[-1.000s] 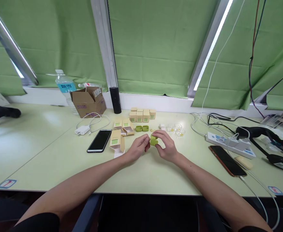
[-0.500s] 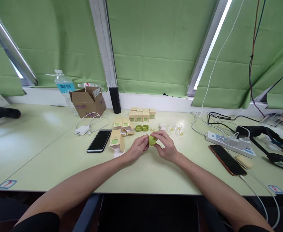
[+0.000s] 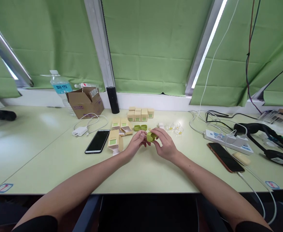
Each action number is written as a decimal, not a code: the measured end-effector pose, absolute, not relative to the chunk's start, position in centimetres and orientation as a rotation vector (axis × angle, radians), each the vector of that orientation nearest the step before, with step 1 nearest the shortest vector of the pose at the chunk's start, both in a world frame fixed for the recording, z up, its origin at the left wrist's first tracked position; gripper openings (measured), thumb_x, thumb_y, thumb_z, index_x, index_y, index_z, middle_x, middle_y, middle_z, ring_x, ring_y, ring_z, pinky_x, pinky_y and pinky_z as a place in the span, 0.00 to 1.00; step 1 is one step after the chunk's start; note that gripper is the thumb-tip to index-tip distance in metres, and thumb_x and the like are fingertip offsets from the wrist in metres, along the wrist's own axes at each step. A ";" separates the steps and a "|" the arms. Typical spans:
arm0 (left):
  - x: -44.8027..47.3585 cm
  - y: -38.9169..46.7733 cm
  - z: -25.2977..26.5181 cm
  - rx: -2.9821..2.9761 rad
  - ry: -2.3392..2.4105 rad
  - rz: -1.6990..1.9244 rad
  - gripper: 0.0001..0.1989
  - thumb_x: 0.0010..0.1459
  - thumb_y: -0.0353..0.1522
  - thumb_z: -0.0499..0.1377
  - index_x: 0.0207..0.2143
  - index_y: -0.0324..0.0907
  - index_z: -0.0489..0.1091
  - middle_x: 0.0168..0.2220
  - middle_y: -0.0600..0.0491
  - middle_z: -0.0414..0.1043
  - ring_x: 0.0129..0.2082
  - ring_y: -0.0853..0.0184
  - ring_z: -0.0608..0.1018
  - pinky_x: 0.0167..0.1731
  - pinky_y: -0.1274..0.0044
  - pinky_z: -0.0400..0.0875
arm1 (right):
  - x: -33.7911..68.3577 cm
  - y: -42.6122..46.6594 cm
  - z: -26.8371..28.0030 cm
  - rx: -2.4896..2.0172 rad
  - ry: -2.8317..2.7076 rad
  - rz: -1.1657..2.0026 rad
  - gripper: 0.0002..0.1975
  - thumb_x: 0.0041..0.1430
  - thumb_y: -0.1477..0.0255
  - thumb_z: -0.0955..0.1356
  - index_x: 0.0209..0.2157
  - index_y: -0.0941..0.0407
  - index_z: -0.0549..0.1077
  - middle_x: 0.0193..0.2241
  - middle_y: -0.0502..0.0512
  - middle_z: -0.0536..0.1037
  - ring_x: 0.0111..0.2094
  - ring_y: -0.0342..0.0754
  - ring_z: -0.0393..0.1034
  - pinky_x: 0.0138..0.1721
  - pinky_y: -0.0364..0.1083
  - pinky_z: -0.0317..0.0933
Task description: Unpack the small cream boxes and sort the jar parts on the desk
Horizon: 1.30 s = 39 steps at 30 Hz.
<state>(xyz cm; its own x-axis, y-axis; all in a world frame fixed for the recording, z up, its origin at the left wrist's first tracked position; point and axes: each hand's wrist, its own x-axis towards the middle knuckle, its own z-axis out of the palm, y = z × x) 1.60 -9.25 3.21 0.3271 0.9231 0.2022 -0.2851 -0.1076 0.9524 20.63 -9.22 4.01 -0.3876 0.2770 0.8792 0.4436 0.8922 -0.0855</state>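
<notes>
Gently does it: the right hand (image 3: pixel 165 144) pinches the green case (image 3: pixel 151 137) between thumb and fingers over the tabletop (image 3: pixel 151 170), near 2 green pieces (image 3: pixel 143 127); the left hand (image 3: pixel 136 143) is at its side, grip unclear, and would best steady it without squeezing

Even, fairly bright light fills the room, with daylight cutting through sharply at the white gap (image 3: pixel 206 51) beside the right window frame and a smaller slit (image 3: pixel 10 70) at far left. The green blinds (image 3: pixel 153 48) look softly lit. A pale glare patch sits on the left of the bench (image 3: pixel 141 177); the space beneath is nearly black. Wide-angle stretch tilts the window frames and elongates the forearms. Fine detail around the fingers (image 3: pixel 164 135) is soft.
</notes>
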 end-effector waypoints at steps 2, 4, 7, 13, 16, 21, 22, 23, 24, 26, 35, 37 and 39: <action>1.4 -9.0 3.2 1.230 0.676 1.179 0.26 0.57 0.52 0.67 0.42 0.40 0.71 0.33 0.51 0.76 0.32 0.65 0.78 0.34 0.75 0.70 | 20.7 -9.1 3.8 -0.544 -2.006 -0.234 0.29 0.66 0.81 0.64 0.66 0.51 0.62 0.50 0.65 0.75 0.53 0.58 0.73 0.50 0.59 0.76; 1.4 -8.9 3.4 1.220 0.634 1.160 0.24 0.56 0.50 0.69 0.41 0.38 0.75 0.36 0.48 0.77 0.36 0.64 0.78 0.39 0.74 0.72 | 20.8 -9.0 3.6 -0.567 -2.020 -0.244 0.29 0.65 0.80 0.64 0.66 0.52 0.63 0.50 0.65 0.75 0.53 0.59 0.73 0.51 0.59 0.76; 1.6 -9.3 3.8 1.201 0.520 1.097 0.21 0.60 0.47 0.68 0.40 0.37 0.78 0.42 0.45 0.79 0.43 0.61 0.80 0.50 0.70 0.73 | 21.0 -8.8 3.3 -0.606 -2.044 -0.236 0.29 0.65 0.79 0.65 0.66 0.52 0.63 0.50 0.65 0.74 0.53 0.59 0.72 0.50 0.59 0.76; 1.7 -9.6 3.6 1.152 0.468 1.076 0.19 0.60 0.43 0.69 0.46 0.37 0.80 0.48 0.43 0.80 0.49 0.58 0.81 0.59 0.65 0.70 | 21.0 -8.8 3.0 -0.646 -2.099 -0.194 0.27 0.65 0.78 0.66 0.64 0.53 0.65 0.50 0.65 0.74 0.51 0.58 0.73 0.47 0.56 0.77; 1.7 -9.4 3.2 1.131 0.467 1.055 0.20 0.60 0.43 0.69 0.46 0.36 0.80 0.48 0.42 0.81 0.49 0.58 0.82 0.60 0.64 0.70 | 21.0 -8.8 2.8 -0.653 -2.090 -0.208 0.27 0.64 0.78 0.66 0.63 0.54 0.65 0.49 0.66 0.74 0.51 0.58 0.73 0.46 0.56 0.77; 1.7 -9.4 2.8 1.088 0.495 1.035 0.20 0.59 0.43 0.70 0.45 0.35 0.80 0.46 0.41 0.82 0.49 0.58 0.82 0.60 0.64 0.71 | 20.8 -8.8 2.4 -0.675 -2.080 -0.205 0.26 0.63 0.79 0.66 0.62 0.54 0.66 0.48 0.65 0.74 0.50 0.58 0.73 0.44 0.56 0.78; 1.7 -9.4 2.7 1.079 0.503 1.033 0.21 0.58 0.43 0.70 0.44 0.35 0.80 0.46 0.41 0.82 0.48 0.58 0.83 0.60 0.64 0.71 | 20.8 -8.8 2.3 -0.675 -2.078 -0.205 0.25 0.63 0.79 0.66 0.61 0.54 0.66 0.48 0.65 0.75 0.49 0.58 0.74 0.44 0.56 0.78; 1.7 -9.4 2.6 1.072 0.509 1.031 0.21 0.58 0.43 0.70 0.44 0.35 0.80 0.45 0.41 0.82 0.48 0.58 0.83 0.60 0.63 0.71 | 20.8 -8.8 2.2 -0.676 -2.078 -0.205 0.25 0.63 0.79 0.66 0.61 0.55 0.67 0.48 0.66 0.75 0.49 0.58 0.74 0.43 0.55 0.78; 1.7 -9.4 2.6 1.067 0.514 1.031 0.21 0.57 0.43 0.71 0.44 0.35 0.80 0.45 0.41 0.82 0.47 0.58 0.83 0.60 0.63 0.71 | 20.8 -8.7 2.1 -0.678 -2.078 -0.203 0.25 0.63 0.79 0.66 0.61 0.55 0.67 0.48 0.66 0.75 0.48 0.57 0.74 0.42 0.55 0.78; 1.7 -9.4 2.5 1.061 0.521 1.028 0.21 0.57 0.43 0.71 0.43 0.34 0.80 0.45 0.41 0.82 0.47 0.58 0.83 0.60 0.63 0.70 | 20.8 -8.6 1.9 -0.688 -2.083 -0.188 0.24 0.63 0.79 0.66 0.61 0.55 0.67 0.48 0.65 0.75 0.48 0.57 0.74 0.41 0.54 0.78; 1.9 -9.8 3.2 1.025 0.521 1.012 0.21 0.59 0.44 0.70 0.43 0.34 0.79 0.43 0.41 0.82 0.47 0.58 0.83 0.61 0.62 0.70 | 20.9 -8.3 1.8 -0.711 -2.050 -0.144 0.24 0.65 0.78 0.66 0.61 0.54 0.68 0.49 0.65 0.75 0.50 0.57 0.74 0.44 0.55 0.78; 1.9 -9.8 3.1 1.030 0.524 1.019 0.22 0.58 0.45 0.70 0.43 0.33 0.78 0.43 0.41 0.82 0.47 0.58 0.83 0.60 0.62 0.70 | 21.0 -8.3 1.9 -0.711 -2.060 -0.137 0.24 0.65 0.78 0.66 0.61 0.54 0.68 0.49 0.65 0.75 0.50 0.57 0.75 0.46 0.56 0.78; 1.9 -9.7 3.0 1.037 0.529 1.022 0.22 0.58 0.45 0.70 0.42 0.33 0.78 0.42 0.41 0.82 0.47 0.58 0.83 0.60 0.62 0.70 | 21.0 -8.2 1.9 -0.710 -2.074 -0.122 0.25 0.64 0.78 0.66 0.62 0.53 0.68 0.49 0.65 0.75 0.50 0.57 0.75 0.46 0.56 0.78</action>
<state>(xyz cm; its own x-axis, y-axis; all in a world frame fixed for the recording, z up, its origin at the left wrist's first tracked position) 1.90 -9.74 3.01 0.4599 0.8833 0.0911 -0.4362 0.1354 0.8896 20.96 -8.25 1.88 -0.4194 0.4391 0.7945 0.5293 0.8294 -0.1790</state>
